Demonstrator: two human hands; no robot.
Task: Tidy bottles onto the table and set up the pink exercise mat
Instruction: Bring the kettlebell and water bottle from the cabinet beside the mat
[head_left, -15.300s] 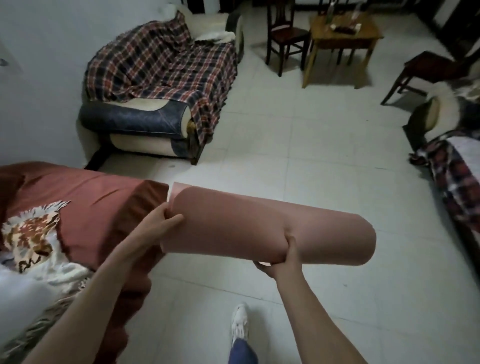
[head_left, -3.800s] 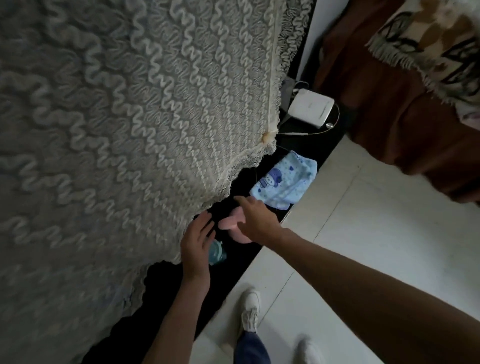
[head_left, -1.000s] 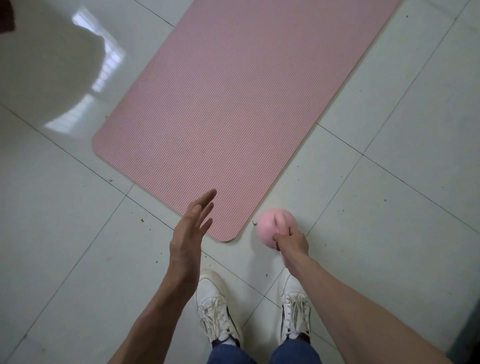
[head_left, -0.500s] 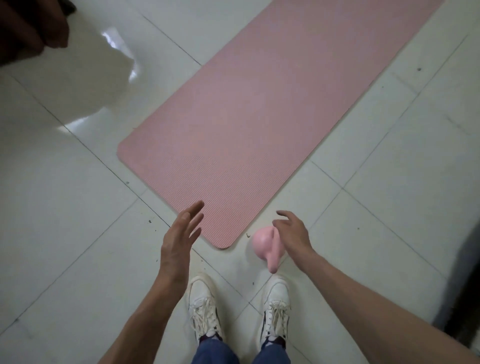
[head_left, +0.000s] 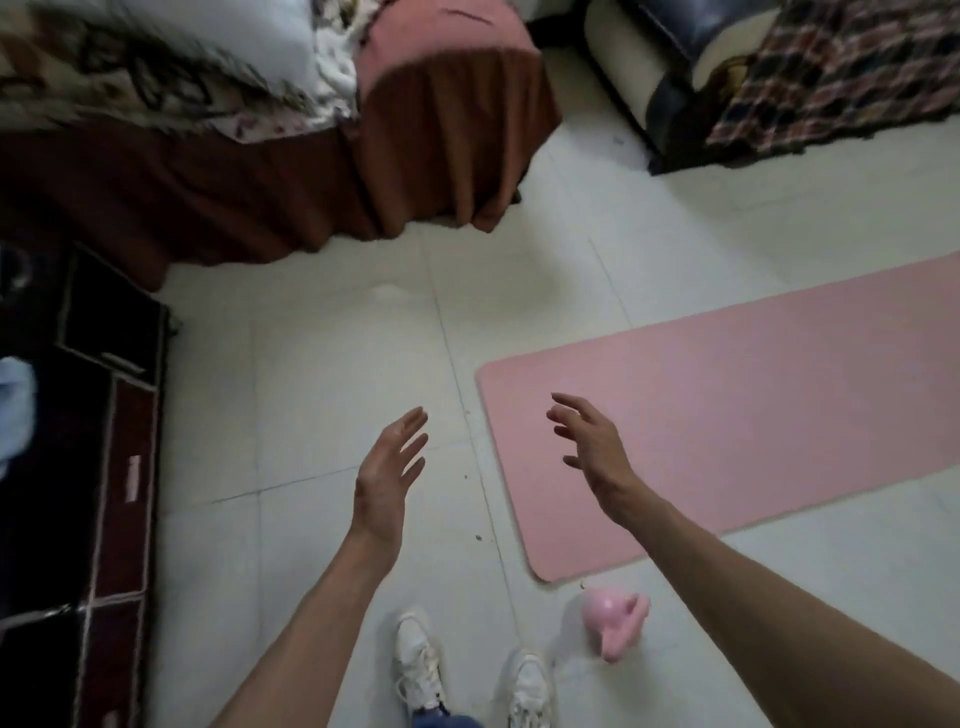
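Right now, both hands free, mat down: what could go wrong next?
1. The small pink weight lies on the tile floor just off the pink mat corner, close to the right shoe: a likely trip or kick hazard.
2. Both the left hand and right hand hold nothing, so nothing steadies it.

Both forearms are bare to the near edge of the picture, with no sleeves, watch or rings showing on the left hand (head_left: 387, 478) or the right hand (head_left: 592, 447). The person wears white lace-up trainers (head_left: 418, 660) and blue denim trouser legs (head_left: 444, 721) just above them.
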